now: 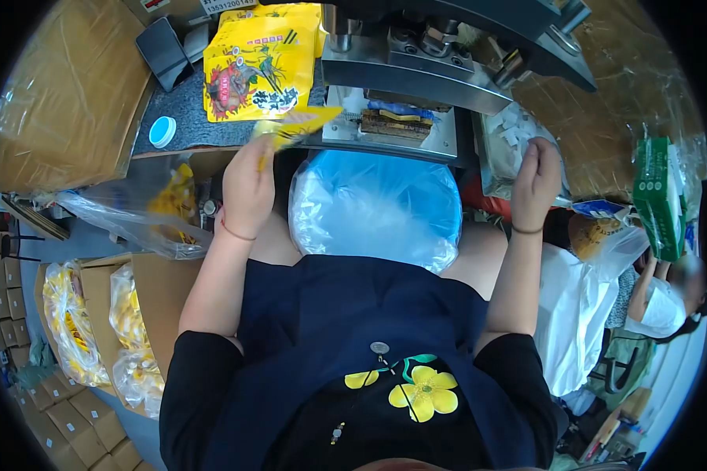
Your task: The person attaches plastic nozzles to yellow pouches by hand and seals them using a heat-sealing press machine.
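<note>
My left hand (247, 190) is closed on the edge of a yellow printed pouch (306, 127), which is tilted and slightly blurred. Behind it, a stack of flat yellow pouches (247, 74) lies on the grey worktop. Just right of the held pouch is a metal press (416, 77), with a wood-and-blue block (397, 124) on its base plate. My right hand (536, 184) is raised beside a clear-lined container of small white pieces (511, 133). Its fingers are pressed together, and I cannot make out whether anything is between them.
A blue tub lined with clear plastic (373, 212) stands between my knees. A phone (163, 53) and a round blue lid (163, 132) lie at the left. An open carton (161, 302) holds bagged yellow packs. At far right, another person (658, 310) is near a green box (658, 200).
</note>
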Motion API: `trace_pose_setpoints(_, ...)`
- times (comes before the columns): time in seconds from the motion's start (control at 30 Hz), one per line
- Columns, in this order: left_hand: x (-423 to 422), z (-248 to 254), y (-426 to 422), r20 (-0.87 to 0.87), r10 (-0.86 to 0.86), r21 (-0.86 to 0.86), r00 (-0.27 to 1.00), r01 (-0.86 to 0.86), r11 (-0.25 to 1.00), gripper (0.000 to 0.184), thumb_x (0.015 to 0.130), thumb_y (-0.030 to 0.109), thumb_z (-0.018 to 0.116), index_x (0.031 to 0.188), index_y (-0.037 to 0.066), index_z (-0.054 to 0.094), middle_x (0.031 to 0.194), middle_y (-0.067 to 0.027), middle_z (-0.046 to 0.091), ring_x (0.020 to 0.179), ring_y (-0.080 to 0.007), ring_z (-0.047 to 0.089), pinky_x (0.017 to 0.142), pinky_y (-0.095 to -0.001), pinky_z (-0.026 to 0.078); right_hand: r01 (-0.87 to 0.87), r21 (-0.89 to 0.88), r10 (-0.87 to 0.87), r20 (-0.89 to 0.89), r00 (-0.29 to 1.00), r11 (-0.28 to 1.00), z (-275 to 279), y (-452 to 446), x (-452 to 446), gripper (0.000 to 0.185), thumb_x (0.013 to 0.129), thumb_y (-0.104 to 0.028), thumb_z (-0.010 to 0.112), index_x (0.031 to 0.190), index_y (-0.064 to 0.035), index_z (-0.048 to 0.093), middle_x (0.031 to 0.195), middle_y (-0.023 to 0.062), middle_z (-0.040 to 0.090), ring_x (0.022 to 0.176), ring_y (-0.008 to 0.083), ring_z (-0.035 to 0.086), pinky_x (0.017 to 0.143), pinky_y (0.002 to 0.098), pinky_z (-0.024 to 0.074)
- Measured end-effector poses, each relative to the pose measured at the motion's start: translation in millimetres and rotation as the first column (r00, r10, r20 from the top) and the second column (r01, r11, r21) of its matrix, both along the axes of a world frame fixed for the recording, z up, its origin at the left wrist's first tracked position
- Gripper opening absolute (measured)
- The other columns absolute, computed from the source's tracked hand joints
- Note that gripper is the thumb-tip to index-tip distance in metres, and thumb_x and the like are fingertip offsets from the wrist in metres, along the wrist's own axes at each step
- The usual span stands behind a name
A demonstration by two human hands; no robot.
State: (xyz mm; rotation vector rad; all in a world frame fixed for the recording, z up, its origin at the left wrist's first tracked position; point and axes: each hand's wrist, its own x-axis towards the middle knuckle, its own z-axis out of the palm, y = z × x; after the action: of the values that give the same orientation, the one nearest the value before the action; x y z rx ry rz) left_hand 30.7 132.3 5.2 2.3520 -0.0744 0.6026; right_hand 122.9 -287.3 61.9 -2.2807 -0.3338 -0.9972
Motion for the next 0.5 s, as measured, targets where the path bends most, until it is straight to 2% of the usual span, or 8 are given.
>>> trace_pose_setpoints(0.07, -6.4, 4.0, -29.8, -0.068, -0.178, -0.654, 0.982, 0.091, 0.751, 0.021, 0.095, 0.016, 0.071, 0.108, -0.001, 0.071, 0.09, -0.0093, 0.072, 0.088, -0.0173, 0.069, 0.08, -0.0309, 0.053, -0.203, 0.14, 0.224, -0.155, 0.962, 0.969, 19.1, 29.3, -24.3, 0.016, 0.099, -0.01, 0.056, 0.103, 0.001, 0.067, 0.094, 0.0162, 0.067, 0.084, 0.0281, 0.065, 0.077, 0.0356, 0.0503)
trace_pose_setpoints(0.1, -12.5, 13.3, -45.0, -0.155, -0.262, -0.661, 0.953, 0.097, 0.744, 0.02, 0.095, 0.017, 0.073, 0.098, -0.003, 0.072, 0.081, -0.006, 0.07, 0.076, -0.0083, 0.065, 0.07, -0.0256, 0.052, -0.385, 0.088, 0.395, -0.192, 0.899, 0.919, 24.6, 45.4, -31.7, 0.014, 0.098, -0.01, 0.058, 0.102, 0.0013, 0.067, 0.094, 0.016, 0.067, 0.085, 0.0284, 0.065, 0.077, 0.0354, 0.0504)
trace_pose_setpoints(0.17, -15.3, 22.4, -69.3, -0.248, -0.372, -0.571, 0.894, 0.175, 0.802, 0.022, 0.094, 0.018, 0.076, 0.098, -0.003, 0.072, 0.083, -0.005, 0.072, 0.072, -0.007, 0.065, 0.066, -0.0243, 0.052, -0.625, 0.089, 0.619, -0.309, 0.723, 0.775, 38.6, 72.4, -43.6, 0.012, 0.095, -0.008, 0.064, 0.102, 0.0003, 0.067, 0.095, 0.0139, 0.067, 0.084, 0.0263, 0.066, 0.075, 0.0347, 0.0505)
trace_pose_setpoints(0.2, -15.5, 27.7, -78.1, -0.309, -0.401, -0.483, 0.863, 0.221, 0.847, 0.022, 0.094, 0.018, 0.076, 0.097, -0.003, 0.072, 0.085, -0.0049, 0.073, 0.073, -0.0071, 0.066, 0.066, -0.0239, 0.053, -0.633, 0.231, 0.673, -0.297, 0.678, 0.739, 43.0, 82.9, -48.9, 0.01, 0.095, -0.009, 0.064, 0.1, 0.0002, 0.067, 0.093, 0.0144, 0.067, 0.082, 0.0265, 0.065, 0.074, 0.0343, 0.0505)
trace_pose_setpoints(0.27, -18.8, 30.1, -97.2, -0.307, -0.52, -0.625, 0.797, 0.243, 0.742, 0.025, 0.096, 0.021, 0.074, 0.098, -0.003, 0.072, 0.088, -0.0052, 0.074, 0.076, -0.0075, 0.067, 0.067, -0.024, 0.054, -0.5, 0.508, 0.683, -0.274, 0.677, 0.701, 47.7, 95.2, -52.0, 0.01, 0.095, -0.01, 0.066, 0.099, -0.0008, 0.067, 0.09, 0.0146, 0.066, 0.08, 0.0274, 0.064, 0.073, 0.034, 0.0505)
trace_pose_setpoints(0.4, -32.4, 27.2, -120.7, -0.244, -0.725, -0.909, 0.644, 0.108, 0.402, 0.031, 0.101, 0.026, 0.067, 0.108, -0.004, 0.071, 0.095, -0.0075, 0.076, 0.082, -0.0108, 0.071, 0.073, -0.0253, 0.057, -0.64, 0.1, 0.635, -0.314, 0.706, 0.762, 51.7, 92.7, -41.7, 0.013, 0.097, -0.014, 0.064, 0.101, -0.0022, 0.067, 0.089, 0.0139, 0.068, 0.083, 0.0299, 0.064, 0.076, 0.0365, 0.0511)
trace_pose_setpoints(0.47, -36.9, 33.3, -123.4, -0.232, -0.82, -0.962, 0.523, 0.002, 0.273, 0.037, 0.104, 0.028, 0.063, 0.124, -0.003, 0.066, 0.11, -0.0091, 0.075, 0.095, -0.0146, 0.071, 0.087, -0.0284, 0.057, -0.67, -0.054, 0.597, -0.406, 0.692, 0.74, 57.1, 73.2, -35.9, 0.015, 0.099, -0.016, 0.063, 0.102, -0.0025, 0.067, 0.09, 0.0132, 0.068, 0.086, 0.0307, 0.065, 0.078, 0.0377, 0.0515)
trace_pose_setpoints(0.5, -38.4, 31.8, -126.8, -0.193, -0.846, -0.977, 0.497, -0.02, 0.211, 0.035, 0.103, 0.024, 0.064, 0.124, -0.003, 0.065, 0.114, -0.0098, 0.074, 0.099, -0.0149, 0.07, 0.09, -0.0297, 0.056, -0.684, -0.009, 0.614, -0.434, 0.66, 0.729, 56.4, 69.4, -34.2, 0.016, 0.099, -0.017, 0.062, 0.103, -0.0023, 0.068, 0.093, 0.0142, 0.069, 0.088, 0.0325, 0.065, 0.08, 0.0389, 0.0516)
